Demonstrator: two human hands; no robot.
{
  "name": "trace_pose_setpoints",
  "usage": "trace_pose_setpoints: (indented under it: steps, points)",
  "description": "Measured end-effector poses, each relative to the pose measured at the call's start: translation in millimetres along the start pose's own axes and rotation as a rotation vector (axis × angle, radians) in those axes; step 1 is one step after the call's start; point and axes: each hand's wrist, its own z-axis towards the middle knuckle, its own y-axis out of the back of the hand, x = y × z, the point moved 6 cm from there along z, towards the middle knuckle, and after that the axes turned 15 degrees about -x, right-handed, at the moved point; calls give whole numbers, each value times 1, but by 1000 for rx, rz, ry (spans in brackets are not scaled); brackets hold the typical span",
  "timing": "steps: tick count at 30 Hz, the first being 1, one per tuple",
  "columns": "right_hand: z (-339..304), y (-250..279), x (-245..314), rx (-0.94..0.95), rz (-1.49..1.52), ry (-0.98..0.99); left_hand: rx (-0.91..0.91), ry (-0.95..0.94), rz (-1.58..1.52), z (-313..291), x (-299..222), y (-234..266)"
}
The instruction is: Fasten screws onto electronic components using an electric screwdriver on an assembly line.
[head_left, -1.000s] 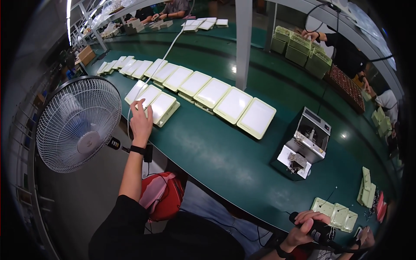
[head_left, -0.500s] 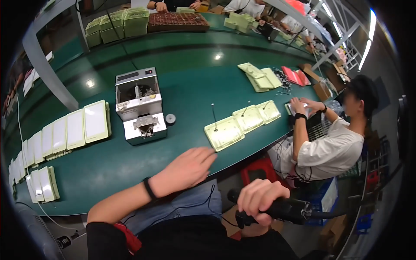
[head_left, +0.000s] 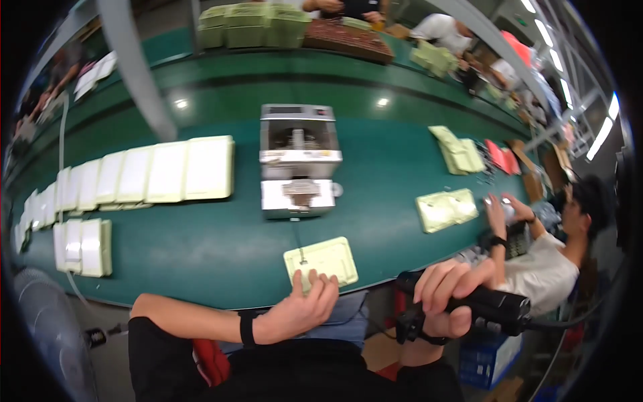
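Note:
In my right hand is a black electric screwdriver, held sideways above the table's front edge with my fingers wrapped round it. Its cable runs off to the right. My left hand has its fingertips over the near edge of a pale green plastic cover, which lies on the table in front of me. A thin dark wire with a small end piece stretches from that cover toward the screw feeder. The underside of the left hand's grip is hidden.
Rows of white-faced green panels lie at the left. More pale green covers lie to the right, near a co-worker whose hands are at the table. A fan stands at lower left. Other people work across the bench.
The view has swung right to left, shifting the scene rightward. My left hand has brought one green cover away from the others, closer to me. The screwdriver stays in my right hand.

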Motion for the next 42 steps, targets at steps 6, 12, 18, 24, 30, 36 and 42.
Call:
trace_pose_setpoints:
  steps: [6, 12, 18, 24, 30, 36, 42]
  points:
    - [57, -94, -86, 82, -26, 13, -105, 39, 105, -36, 7, 11]
    - [66, -122, -142, -31, -234, -1, -114, 102, 71, -44, 17, 11]
    - [53, -115, -146, -47, -218, -77, -125, 122, 91, -47, 16, 7]
    - [3, -109, -149, 46, -164, -246, -113, 95, 102, -47, 15, 4]
    - [-11, -115, -151, 82, -189, -291, -116, 37, 113, -49, 11, 2]
    - [-12, -114, -165, 101, -195, -337, -120, 42, 104, -50, 12, 1]
    - [-12, -114, -163, 123, -172, -382, -94, 32, 120, -51, 9, 0]
